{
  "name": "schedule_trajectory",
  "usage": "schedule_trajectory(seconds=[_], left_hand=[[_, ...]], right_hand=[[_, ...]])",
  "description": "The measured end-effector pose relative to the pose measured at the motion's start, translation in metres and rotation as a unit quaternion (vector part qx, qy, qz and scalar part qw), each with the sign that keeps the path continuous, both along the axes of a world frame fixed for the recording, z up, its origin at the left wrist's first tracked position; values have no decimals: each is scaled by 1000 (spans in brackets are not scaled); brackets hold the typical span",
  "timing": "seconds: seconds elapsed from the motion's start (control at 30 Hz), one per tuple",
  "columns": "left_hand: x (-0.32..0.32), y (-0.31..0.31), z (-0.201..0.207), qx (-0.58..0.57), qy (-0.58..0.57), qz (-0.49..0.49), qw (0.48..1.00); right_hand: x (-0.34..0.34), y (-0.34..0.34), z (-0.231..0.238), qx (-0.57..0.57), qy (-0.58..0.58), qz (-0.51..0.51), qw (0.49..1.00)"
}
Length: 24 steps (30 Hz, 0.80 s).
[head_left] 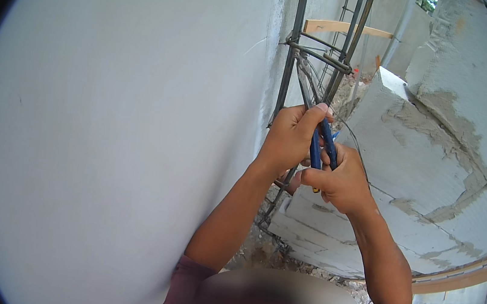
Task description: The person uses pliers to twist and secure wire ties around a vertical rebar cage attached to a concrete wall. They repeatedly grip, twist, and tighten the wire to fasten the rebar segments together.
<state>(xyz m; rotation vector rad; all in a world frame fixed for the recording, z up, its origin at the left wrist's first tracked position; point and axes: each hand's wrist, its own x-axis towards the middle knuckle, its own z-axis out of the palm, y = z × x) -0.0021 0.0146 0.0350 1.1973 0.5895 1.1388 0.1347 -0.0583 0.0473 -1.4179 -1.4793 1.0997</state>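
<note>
Blue-handled pliers (329, 144) with long dark arms reach up toward a crosspiece of the steel rebar cage (296, 22). My right hand (346, 180) is closed around the lower handles. Higher up, my left hand (290, 134) is closed, its thumb lying across the pliers where the blue grips begin; its other fingers are mostly hidden. Thin tie wire (352, 132) curves out beside my hands and runs down past my right wrist. The jaws sit close to a stirrup (319, 54), but whether they bite on wire I cannot tell.
A smooth pale wall (119, 124) fills the left side, close to my left arm. On the right stands a wall of light blocks (436, 169) with smeared mortar. A wooden strip (347, 28) crosses behind the cage. Rubble (265, 249) lies below.
</note>
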Motion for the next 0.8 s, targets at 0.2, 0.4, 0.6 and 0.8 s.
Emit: schedule_trajectory(seconds=[0.2,0.4,0.6,0.8], left_hand=[[15,-1,-8,60,118,74,988],[17,-2,3,-65,-32,10,997],[28,-4,0,-82,-124,-15,989],[31,3,-8,-113,-178,-48,976]], right_hand=[[-6,-7,2,163,-359,-120,911],[-16,-9,5,138,-395,-162,894],[-10,-11,-5,198,-279,-141,929],[18,-16,-27,5,254,86,963]])
